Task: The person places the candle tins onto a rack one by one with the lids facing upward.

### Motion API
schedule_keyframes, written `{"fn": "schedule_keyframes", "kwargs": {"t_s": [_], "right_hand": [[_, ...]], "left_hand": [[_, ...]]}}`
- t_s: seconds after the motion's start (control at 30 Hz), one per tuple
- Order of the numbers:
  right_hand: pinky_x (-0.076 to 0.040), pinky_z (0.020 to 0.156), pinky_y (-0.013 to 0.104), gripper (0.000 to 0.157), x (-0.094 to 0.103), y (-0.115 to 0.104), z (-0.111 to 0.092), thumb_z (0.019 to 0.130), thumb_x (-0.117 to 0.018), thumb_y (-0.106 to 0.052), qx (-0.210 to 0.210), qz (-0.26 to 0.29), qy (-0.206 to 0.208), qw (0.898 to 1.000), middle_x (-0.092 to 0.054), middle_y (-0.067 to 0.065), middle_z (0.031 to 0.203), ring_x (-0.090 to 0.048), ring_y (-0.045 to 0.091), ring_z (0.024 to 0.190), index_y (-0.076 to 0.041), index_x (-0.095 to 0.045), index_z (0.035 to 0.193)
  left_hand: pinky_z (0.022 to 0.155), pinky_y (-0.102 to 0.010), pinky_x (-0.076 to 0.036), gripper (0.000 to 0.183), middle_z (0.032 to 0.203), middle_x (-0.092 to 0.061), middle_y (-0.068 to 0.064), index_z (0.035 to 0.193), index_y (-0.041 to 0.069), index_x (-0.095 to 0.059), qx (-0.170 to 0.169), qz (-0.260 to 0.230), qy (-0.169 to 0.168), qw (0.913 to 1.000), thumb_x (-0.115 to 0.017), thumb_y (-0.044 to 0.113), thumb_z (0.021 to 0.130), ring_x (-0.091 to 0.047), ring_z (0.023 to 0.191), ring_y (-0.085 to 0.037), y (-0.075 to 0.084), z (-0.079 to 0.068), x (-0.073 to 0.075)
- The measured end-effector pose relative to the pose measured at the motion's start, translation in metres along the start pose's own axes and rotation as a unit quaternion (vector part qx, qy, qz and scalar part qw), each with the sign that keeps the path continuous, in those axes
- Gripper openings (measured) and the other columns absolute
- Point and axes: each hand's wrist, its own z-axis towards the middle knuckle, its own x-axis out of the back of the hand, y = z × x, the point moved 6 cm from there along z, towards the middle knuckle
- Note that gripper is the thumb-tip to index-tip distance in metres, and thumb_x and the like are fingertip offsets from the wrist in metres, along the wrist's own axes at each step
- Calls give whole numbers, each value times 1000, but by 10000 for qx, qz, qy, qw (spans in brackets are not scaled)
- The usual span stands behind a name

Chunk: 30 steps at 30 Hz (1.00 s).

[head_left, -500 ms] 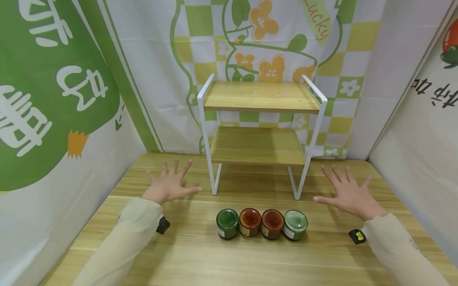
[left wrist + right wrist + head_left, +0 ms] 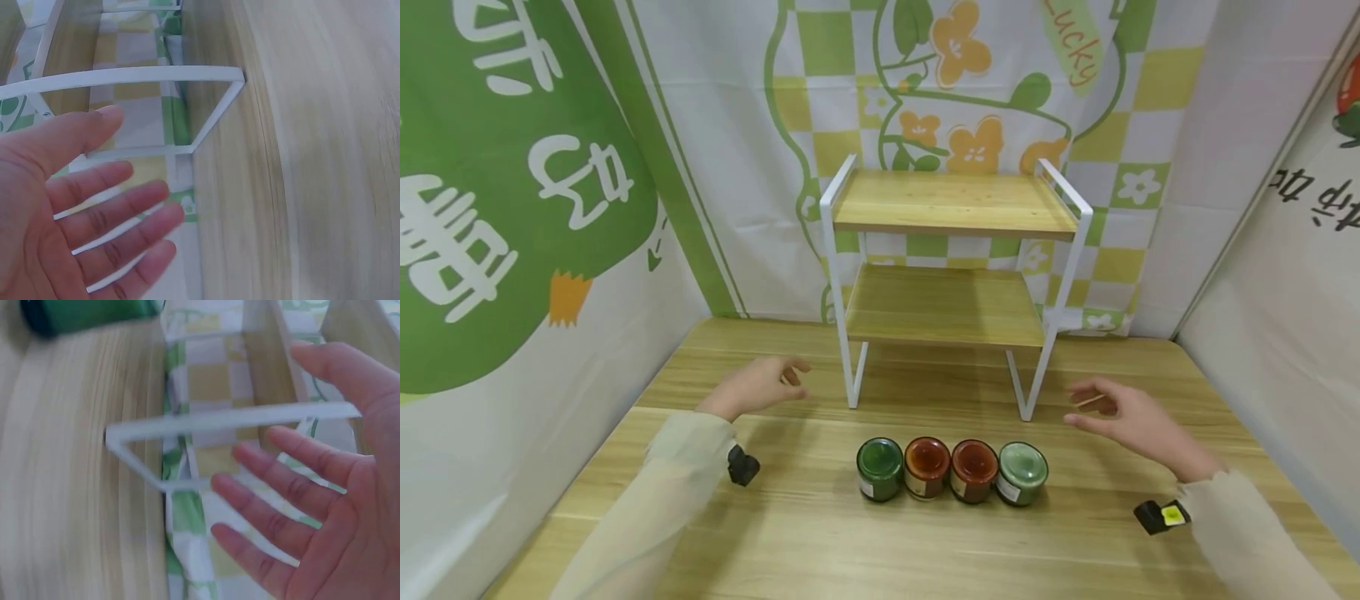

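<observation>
Several glass candle jars stand side by side in a row on the wooden table: a dark green jar (image 2: 880, 468), an amber jar (image 2: 927, 467), a reddish-brown jar (image 2: 974, 471) and a pale green jar (image 2: 1022, 472). Left of the shelf, my left hand (image 2: 760, 386) hovers over the table with relaxed, slightly bent fingers and nothing in them. On the other side my right hand (image 2: 1131, 421) is likewise relaxed and holds nothing, to the right of the pale green jar. In the right wrist view a green jar (image 2: 94, 314) shows at the top edge.
Behind the jars stands a two-tier rack with a wooden upper shelf (image 2: 955, 200), a lower shelf (image 2: 947, 304) and white metal legs (image 2: 842, 333). Printed curtains (image 2: 730, 150) enclose the table (image 2: 925, 550) at the back and both sides.
Both hands were spread wide with fingers splayed; now their fingers have drawn together and bent loosely, and the hands have turned sideways. The jars and rack stay put.
</observation>
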Motion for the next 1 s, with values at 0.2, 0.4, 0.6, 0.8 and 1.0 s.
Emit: {"fn": "schedule_keyframes", "kwargs": {"t_s": [0.2, 0.4, 0.6, 0.8, 1.0], "right_hand": [[-55, 84, 23, 42, -12, -16, -2, 92, -68, -22, 391, 1392, -37, 9895, -64, 11, 118, -64, 14, 102, -3, -55, 127], [-57, 83, 23, 39, -21, -30, -5, 92, -62, -1, 1123, 2605, -213, 9587, -64, -8, 115, -63, 4, 102, 10, -48, 127], [-55, 88, 22, 38, -29, -39, -6, 93, -55, 6, 1511, 3226, -413, 9335, -63, -6, 120, -62, 10, 108, 14, -43, 128], [-54, 91, 23, 38, -35, -46, -5, 91, -53, 13, 1905, 3401, -519, 9194, -63, -2, 122, -62, 13, 109, 16, -42, 127], [-54, 92, 24, 38, -39, -48, -4, 90, -53, 14, 2023, 3419, -578, 9159, -63, 3, 123, -61, 14, 110, 16, -43, 127]], "left_hand": [[82, -39, -55, 42, 109, -66, -9, 129, 6, -57, -396, -809, 174, 9958, -64, 29, 94, -63, 99, -23, 3, 5, -1], [89, -41, -53, 39, 112, -66, -9, 127, 7, -58, -690, -1489, 280, 9861, -64, 26, 95, -61, 104, -24, 6, 13, -7], [96, -43, -51, 37, 120, -62, -19, 126, 4, -58, -778, -2446, 451, 9655, -64, 22, 94, -59, 110, -28, 6, 23, -17], [98, -45, -51, 40, 122, -60, -23, 126, -4, -54, -648, -3432, 524, 9356, -65, 16, 94, -59, 107, -24, 3, 32, -31], [104, -50, -46, 36, 118, -59, -20, 125, -9, -51, -426, -4351, 486, 8981, -62, 6, 94, -60, 106, -26, 1, 41, -45]]}}
